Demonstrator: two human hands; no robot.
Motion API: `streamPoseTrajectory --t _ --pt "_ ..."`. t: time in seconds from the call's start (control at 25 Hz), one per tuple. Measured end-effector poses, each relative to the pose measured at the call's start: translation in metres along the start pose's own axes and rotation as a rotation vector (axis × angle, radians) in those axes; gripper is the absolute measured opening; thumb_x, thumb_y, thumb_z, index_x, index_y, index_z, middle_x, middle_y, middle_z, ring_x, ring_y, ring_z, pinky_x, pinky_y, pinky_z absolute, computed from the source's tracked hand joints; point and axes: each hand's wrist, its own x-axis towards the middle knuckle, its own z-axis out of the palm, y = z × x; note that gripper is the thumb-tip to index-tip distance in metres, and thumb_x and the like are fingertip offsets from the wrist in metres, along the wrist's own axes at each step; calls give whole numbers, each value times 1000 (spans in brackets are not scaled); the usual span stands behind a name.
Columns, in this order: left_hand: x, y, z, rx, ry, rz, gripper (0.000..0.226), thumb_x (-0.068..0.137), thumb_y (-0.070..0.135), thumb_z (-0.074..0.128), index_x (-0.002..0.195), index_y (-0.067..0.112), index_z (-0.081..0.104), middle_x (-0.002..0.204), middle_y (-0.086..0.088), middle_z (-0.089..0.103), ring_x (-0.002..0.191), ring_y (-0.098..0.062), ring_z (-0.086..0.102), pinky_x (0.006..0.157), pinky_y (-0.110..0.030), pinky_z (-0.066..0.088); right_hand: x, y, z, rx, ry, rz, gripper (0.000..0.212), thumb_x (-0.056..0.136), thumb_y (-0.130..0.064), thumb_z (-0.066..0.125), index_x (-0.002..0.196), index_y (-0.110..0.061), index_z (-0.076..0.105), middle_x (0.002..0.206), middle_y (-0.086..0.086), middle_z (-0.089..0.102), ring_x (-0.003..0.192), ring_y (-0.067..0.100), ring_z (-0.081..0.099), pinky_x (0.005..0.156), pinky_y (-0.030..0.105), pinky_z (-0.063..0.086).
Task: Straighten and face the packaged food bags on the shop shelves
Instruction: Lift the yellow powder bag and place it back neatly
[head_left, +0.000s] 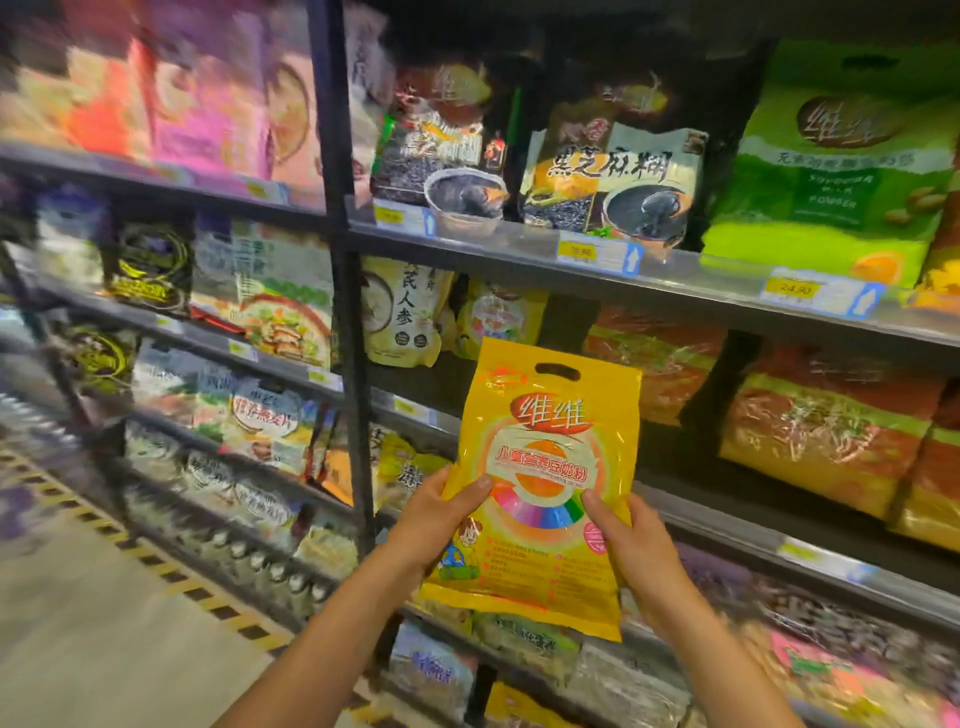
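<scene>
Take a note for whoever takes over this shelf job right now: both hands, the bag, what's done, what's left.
Left hand: grips the lower left edge of the yellow plastic bag with a cut-out handle.
Right hand: grips its lower right edge.
Bag: upright, front facing out, held off the shelves.
Done: bag in hand.
Left: shelve it, perhaps in the dark gap left of the orange bags with green tops; face the rest.

"维维" on the yellow bag (540, 488); "黑芝麻糊" on the dark bag (613, 182)
</scene>
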Motion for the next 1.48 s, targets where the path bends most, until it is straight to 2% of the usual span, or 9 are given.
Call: streamPoseTrajectory --t 0.2,0.28,0.44,0.64,0.76,0.96,1.12,1.28,1.48 --pt "-13 2 -52 -28 81 24 90 76 52 88 148 18 47 131 -9 72 107 -28 76 95 -51 61 -3 -2 60 25 55 -30 23 99 -23 67 120 -16 71 108 6 81 95 25 79 84 44 63" --pt "-14 5 -65 -23 71 34 69 83 33 86 140 18 51 125 -10 74 104 -29 77 92 -49 62 4 -5 70 20 68 -29 25 99 -24 67 121 -15 71 106 6 81 95 26 79 87 48 62" --pt "-1 10 -83 25 76 64 50 87 22 82 130 26 56 124 -5 73 105 -23 75 93 -44 62 26 -12 83 23 45 -26 22 99 -31 66 117 -21 71 99 -1 82 88 17 80 68 31 63" --pt "38 22 -102 -8 111 92 63 77 45 87 132 34 58 133 1 69 118 -22 70 108 -54 51 72 7 85 115 -101 64 51 84 -39 80 127 -15 68 119 12 77 109 35 75 100 58 55" --pt "74 33 -111 14 130 99 53 87 37 82 133 29 57 129 -1 70 115 -23 72 107 -55 52 104 17 86 4 -160 66 83 62 -55 95 132 -24 64 126 4 75 115 30 73 102 58 54" --pt "154 58 -106 96 181 120 55 91 35 79 132 15 47 128 -7 66 113 -24 68 102 -47 55 174 3 85 -170 -81 -7 73 64 -57 91 126 -28 66 119 -5 77 109 20 74 100 52 57" --pt "224 75 -96 197 205 186 44 94 25 75 126 10 49 118 -4 61 97 -16 60 79 -32 48 235 -8 77 -225 -45 -24 55 77 -44 85 123 -21 68 118 -1 76 105 19 73 94 40 58" --pt "297 85 -89 227 220 224 52 93 11 76 138 0 52 132 -8 63 111 -22 60 94 -42 54 304 -11 71 -347 26 -146 34 86 -29 83 113 -32 62 112 -5 70 107 17 67 91 33 50" --pt "406 59 -103 378 300 257 96 56 66 76 137 16 62 130 -15 71 113 -33 69 101 -50 55 370 2 69 -517 52 -193 59 82 -31 87 132 -22 57 125 -4 67 117 18 63 105 45 51"
